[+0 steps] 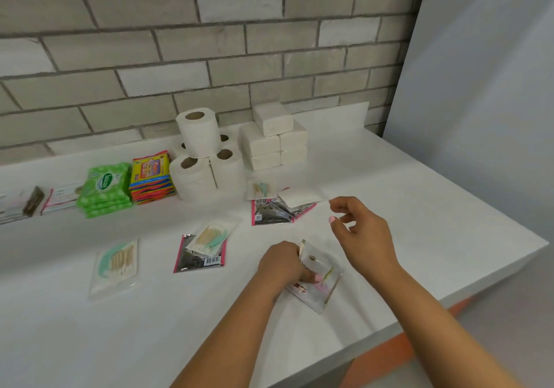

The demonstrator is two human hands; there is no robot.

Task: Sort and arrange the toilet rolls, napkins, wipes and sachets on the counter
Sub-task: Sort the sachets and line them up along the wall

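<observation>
My left hand [283,263] grips a clear sachet [320,276] lying near the counter's front right. Just above it hovers my right hand [359,228], fingers loosely curled and holding nothing. Toilet rolls [204,160] are stacked at the back against the wall, with white napkin packs [274,139] piled to their right. Green wipes packs [105,189] and colourful wipes packs [151,177] sit left of the rolls. A silver-and-pink sachet [199,252] with a toothpick packet on it lies mid-counter. Another toothpick packet [115,267] lies further left. More sachets [278,207] lie before the napkins.
The white counter [434,207] ends at a right edge and a front edge, with an orange floor strip below. Flat packets [36,201] lie at the far left. A brick wall runs behind, and a grey panel stands on the right.
</observation>
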